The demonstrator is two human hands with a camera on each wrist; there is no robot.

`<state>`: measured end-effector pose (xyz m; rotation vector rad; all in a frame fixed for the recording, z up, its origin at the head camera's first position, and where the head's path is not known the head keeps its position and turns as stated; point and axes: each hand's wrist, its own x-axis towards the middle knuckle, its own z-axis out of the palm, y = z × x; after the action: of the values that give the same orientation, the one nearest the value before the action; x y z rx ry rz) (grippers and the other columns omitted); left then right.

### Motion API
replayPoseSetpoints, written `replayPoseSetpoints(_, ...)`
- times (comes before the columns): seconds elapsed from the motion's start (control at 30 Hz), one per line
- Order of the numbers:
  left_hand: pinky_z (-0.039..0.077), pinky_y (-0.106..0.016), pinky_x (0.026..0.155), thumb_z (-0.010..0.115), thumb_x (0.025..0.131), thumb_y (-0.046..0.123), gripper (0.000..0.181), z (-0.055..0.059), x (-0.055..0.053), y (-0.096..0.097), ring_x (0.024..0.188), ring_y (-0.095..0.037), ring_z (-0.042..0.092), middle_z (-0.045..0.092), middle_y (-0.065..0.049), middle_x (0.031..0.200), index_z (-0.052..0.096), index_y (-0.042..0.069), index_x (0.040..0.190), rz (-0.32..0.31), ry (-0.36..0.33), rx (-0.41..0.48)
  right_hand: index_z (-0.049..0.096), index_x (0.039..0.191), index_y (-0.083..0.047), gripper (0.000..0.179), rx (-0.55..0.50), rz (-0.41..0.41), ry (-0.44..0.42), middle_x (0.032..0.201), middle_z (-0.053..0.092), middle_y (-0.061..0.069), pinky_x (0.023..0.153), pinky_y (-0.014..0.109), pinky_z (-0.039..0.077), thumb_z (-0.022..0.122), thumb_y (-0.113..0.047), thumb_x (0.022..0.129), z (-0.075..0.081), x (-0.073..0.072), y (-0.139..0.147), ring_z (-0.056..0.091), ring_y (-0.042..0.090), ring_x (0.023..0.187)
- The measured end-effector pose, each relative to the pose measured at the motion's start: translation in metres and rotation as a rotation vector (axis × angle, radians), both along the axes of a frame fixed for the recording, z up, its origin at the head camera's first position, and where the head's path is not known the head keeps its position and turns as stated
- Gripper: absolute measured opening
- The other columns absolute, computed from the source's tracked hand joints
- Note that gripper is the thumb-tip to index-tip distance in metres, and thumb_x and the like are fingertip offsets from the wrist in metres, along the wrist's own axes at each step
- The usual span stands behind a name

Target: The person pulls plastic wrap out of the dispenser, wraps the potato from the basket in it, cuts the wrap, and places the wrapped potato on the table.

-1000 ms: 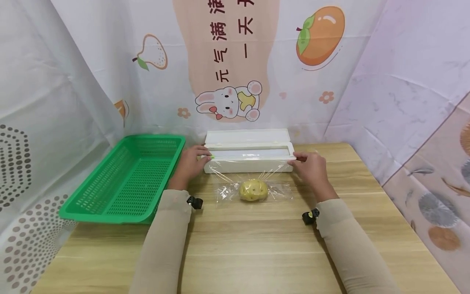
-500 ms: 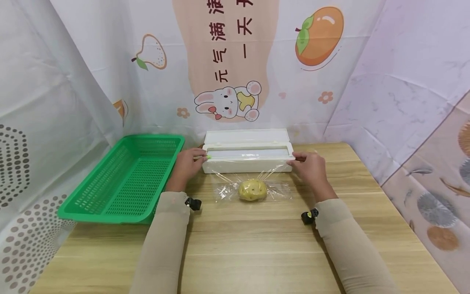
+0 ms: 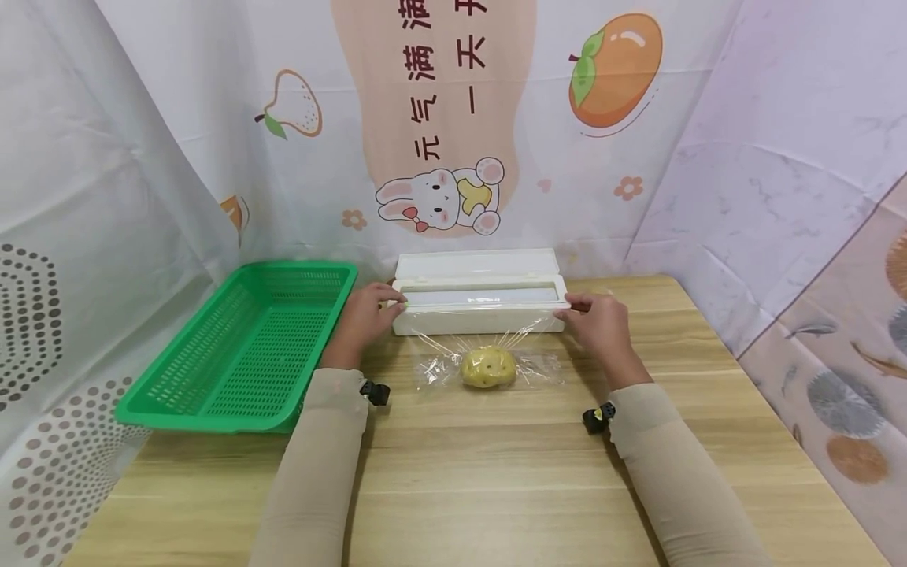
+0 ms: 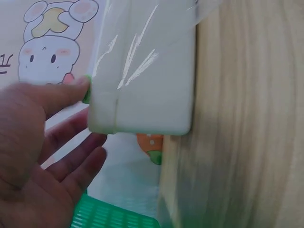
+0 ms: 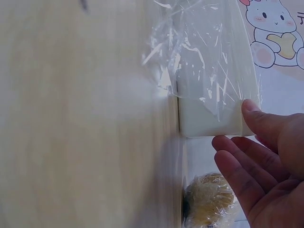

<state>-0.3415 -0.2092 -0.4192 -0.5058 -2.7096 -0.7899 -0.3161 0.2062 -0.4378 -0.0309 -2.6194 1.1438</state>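
A white cling film box (image 3: 478, 321) stands at the back of the table with its lid raised. Film runs from its front edge down to a potato (image 3: 489, 367), which lies under clear cling film (image 3: 435, 370). My left hand (image 3: 364, 321) holds the box's left end, the thumb on a small green slider (image 4: 87, 91) and the other fingers around the end. At the right end my right hand (image 3: 602, 324) grips the box, its thumb (image 5: 251, 107) on the film-covered front edge and its fingers by the end face.
A green plastic basket (image 3: 301, 417) stands on the left, close beside my left forearm. A film-wrapped yellowish object (image 5: 211, 202) shows beyond my right fingers in the right wrist view. Printed cloth (image 3: 553, 213) hangs right behind the wooden table (image 3: 482, 472).
Both hands stay at the box ends with almost no movement. Less of the green slider shows past my left thumb now. The potato lies where it was.
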Motion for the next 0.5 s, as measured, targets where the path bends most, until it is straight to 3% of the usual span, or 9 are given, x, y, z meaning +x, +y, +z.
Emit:
replayPoseSetpoints(0.2,0.049,-0.042,0.083,0.067,0.090,0.022,0.016,-0.0003,0.0034,0.0012,0.100,-0.026,0.060,0.063,-0.008,0.115,0.074,0.013,0.100,0.023,0.033,-0.015,0.071,0.111,-0.015,0.039,0.007,0.001,-0.007,0.104,0.072,0.009,0.076,0.038,0.054,0.079,-0.034,0.078,0.0007,0.0011,-0.0007,0.068,0.023,0.092)
replayPoseSetpoints(0.5,0.052,-0.041,0.082,0.066,0.090,0.012,0.018,-0.0054,0.0095,-0.0070,0.099,-0.026,0.063,0.066,-0.009,0.113,0.072,0.006,0.105,0.035,0.052,0.128,0.070,0.113,-0.015,0.040,-0.001,0.012,-0.025,0.105,0.071,0.009,0.074,0.036,0.055,0.078,-0.035,0.079,0.0022,0.0027,-0.0012,0.068,0.022,0.091)
